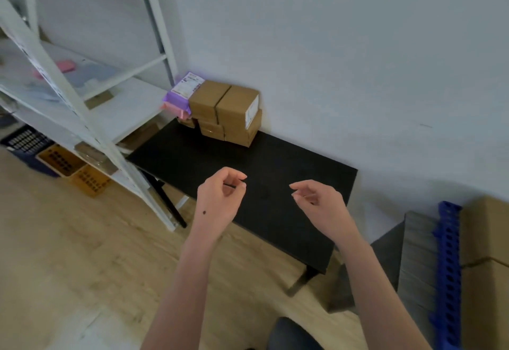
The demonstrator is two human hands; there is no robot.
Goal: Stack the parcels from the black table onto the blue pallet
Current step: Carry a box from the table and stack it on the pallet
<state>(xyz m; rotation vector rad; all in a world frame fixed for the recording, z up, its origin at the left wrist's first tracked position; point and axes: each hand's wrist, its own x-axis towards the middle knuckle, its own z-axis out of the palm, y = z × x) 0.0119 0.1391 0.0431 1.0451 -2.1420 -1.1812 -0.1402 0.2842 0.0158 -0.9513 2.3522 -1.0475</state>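
No text is legible: printed labels on the purple parcel (184, 89) and cardboard box (238, 109) are too blurred.

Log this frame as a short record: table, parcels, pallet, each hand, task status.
table: black table, carries all the parcels in view
parcels: brown cardboard boxes stacked at its far corner; purple parcel on a pink parcel beside them
pallet: blue pallet at the right edge, partly out of view
left hand: holds nothing, fingers loosely curled, above the table
right hand: the same
status: no parcel picked up
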